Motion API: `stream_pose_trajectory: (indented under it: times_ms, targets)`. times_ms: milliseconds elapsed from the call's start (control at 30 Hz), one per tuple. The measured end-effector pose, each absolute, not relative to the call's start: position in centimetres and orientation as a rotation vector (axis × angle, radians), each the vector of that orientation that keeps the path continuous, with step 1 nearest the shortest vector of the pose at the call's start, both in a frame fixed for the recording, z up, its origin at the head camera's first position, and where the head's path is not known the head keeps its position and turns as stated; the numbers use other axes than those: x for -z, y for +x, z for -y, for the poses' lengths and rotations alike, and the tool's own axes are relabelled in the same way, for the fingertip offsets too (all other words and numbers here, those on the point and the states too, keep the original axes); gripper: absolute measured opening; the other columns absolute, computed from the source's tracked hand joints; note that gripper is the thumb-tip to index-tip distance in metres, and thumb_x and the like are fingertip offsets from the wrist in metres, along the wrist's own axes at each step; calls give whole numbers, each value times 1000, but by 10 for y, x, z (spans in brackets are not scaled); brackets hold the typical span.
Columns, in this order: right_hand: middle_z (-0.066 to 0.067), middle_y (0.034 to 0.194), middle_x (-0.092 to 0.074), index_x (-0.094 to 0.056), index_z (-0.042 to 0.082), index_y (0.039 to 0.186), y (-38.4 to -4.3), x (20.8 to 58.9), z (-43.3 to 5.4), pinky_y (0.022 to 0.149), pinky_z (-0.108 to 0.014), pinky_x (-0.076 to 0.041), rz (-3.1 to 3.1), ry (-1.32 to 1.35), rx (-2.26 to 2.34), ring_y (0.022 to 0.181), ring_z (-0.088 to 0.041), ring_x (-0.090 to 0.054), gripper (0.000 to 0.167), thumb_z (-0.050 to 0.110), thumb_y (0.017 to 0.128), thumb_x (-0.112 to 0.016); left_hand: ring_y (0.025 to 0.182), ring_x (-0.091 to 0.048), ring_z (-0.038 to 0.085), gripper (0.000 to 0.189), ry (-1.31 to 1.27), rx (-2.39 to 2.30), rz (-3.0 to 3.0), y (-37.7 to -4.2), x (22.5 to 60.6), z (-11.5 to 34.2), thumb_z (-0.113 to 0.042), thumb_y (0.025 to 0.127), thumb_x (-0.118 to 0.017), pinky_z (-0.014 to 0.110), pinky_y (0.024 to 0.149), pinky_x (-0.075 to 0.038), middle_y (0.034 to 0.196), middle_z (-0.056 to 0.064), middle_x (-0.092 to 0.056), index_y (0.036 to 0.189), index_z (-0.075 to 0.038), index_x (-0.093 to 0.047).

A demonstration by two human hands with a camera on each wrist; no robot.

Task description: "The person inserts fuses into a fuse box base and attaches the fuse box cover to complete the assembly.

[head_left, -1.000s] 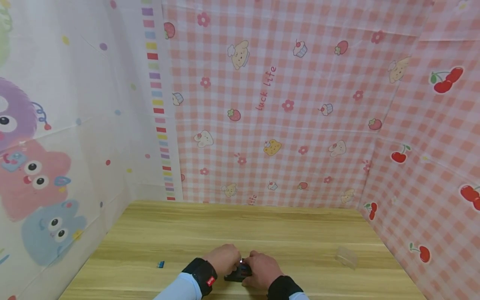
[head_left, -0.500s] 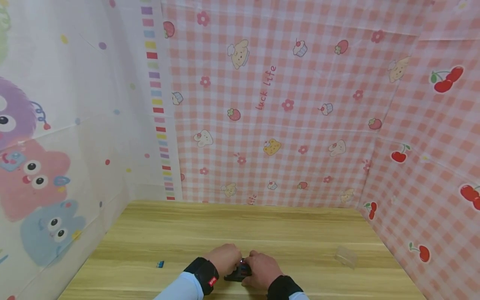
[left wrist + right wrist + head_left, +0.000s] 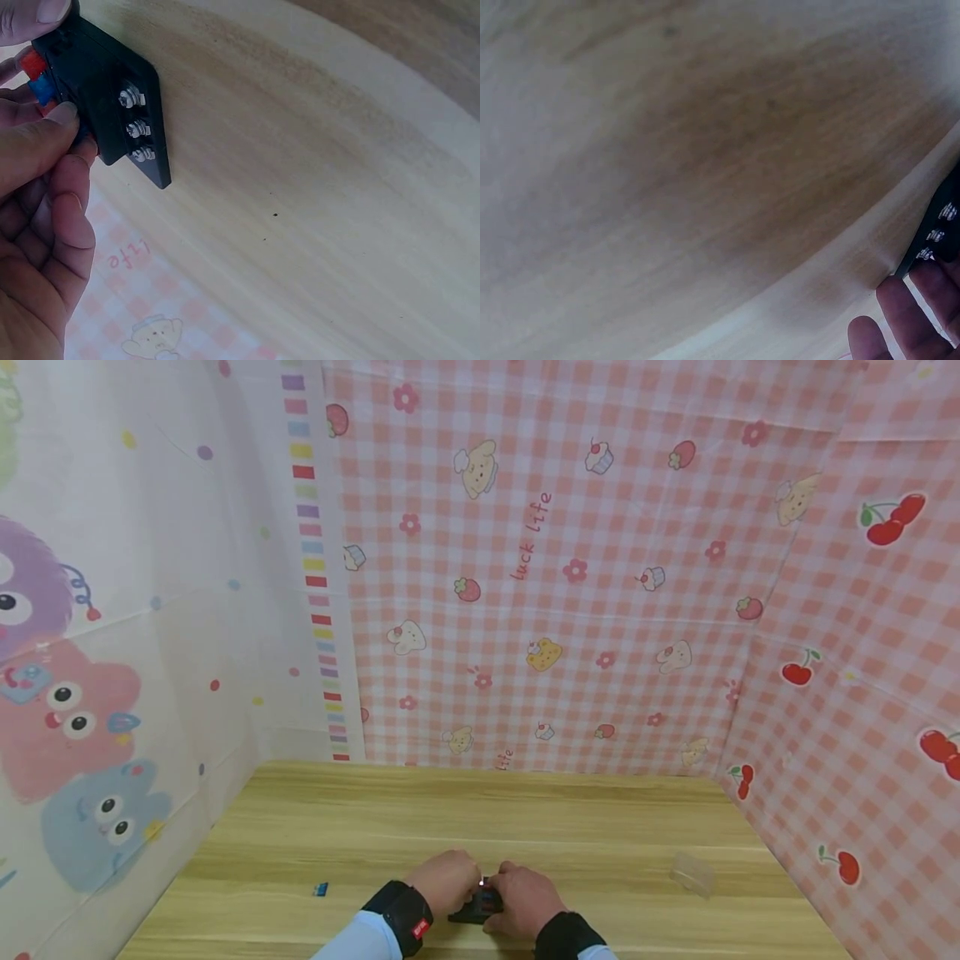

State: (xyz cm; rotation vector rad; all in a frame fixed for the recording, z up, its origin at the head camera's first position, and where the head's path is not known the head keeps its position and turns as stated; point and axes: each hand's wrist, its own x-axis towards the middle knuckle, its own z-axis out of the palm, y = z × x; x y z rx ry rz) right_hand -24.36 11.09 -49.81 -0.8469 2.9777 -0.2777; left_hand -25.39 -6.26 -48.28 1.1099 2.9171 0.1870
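A black terminal block [image 3: 101, 112] on a flat base stands on the table between both hands. Three metal screws [image 3: 135, 129] line one side, and red and blue knobs [image 3: 43, 88] line the other. My left hand [image 3: 446, 878] pinches a small blue knob at the row's near end, in the left wrist view; the fingertips mostly cover it. My right hand [image 3: 528, 902] grips the block from the right, with its thumb at the block's far end. In the right wrist view, fingers of the right hand [image 3: 915, 319] lie along the base edge.
A small blue piece [image 3: 321, 889] lies on the wooden table [image 3: 360, 810] to the left. A clear plastic box [image 3: 692, 874] sits to the right. Patterned cloth walls [image 3: 540, 610] enclose the table at the back and sides.
My left hand and wrist have shifted very slightly at the block. The right hand and the block stay in place.
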Motion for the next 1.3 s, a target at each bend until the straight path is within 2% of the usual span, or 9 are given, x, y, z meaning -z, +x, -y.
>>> stream_pose_trajectory:
  times_ms: [367, 733, 1067, 1300]
  targets:
    - [6, 83, -53, -73, 9, 102, -241, 495, -113, 66, -27, -45, -2977, -856, 301, 69, -8, -49, 43, 37, 73, -87, 59, -45, 4, 12, 1069, -6, -2952, -251, 480, 54, -5, 78, -80, 20, 62, -42, 65, -9, -56, 75, -14, -72]
    - [6, 83, -52, -73, 10, 104, -243, 498, -111, 68, -28, -45, -2969, -837, 298, 70, -8, -49, 42, 36, 74, -86, 58, -45, 5, 12, 1077, 17, -2981, -251, 483, 55, -5, 77, -80, 20, 60, -40, 64, -9, -56, 75, -14, -72]
    - [7, 81, -51, -73, 10, 103, -241, 496, -110, 67, -28, -45, -2977, -840, 294, 69, -8, -48, 42, 35, 73, -87, 63, -50, 7, 12, 1024, 66, -2965, -251, 479, 50, -8, 77, -81, 25, 66, -47, 69, -5, -60, 80, -14, -72]
    - [7, 81, -51, -74, 10, 104, -241, 496, -110, 66, -27, -45, -2983, -847, 298, 69, -7, -48, 42, 34, 73, -87, 57, -46, 7, 9, 1023, 15, -2951, -252, 479, 51, -9, 79, -78, 23, 59, -43, 64, -7, -56, 76, -13, -70]
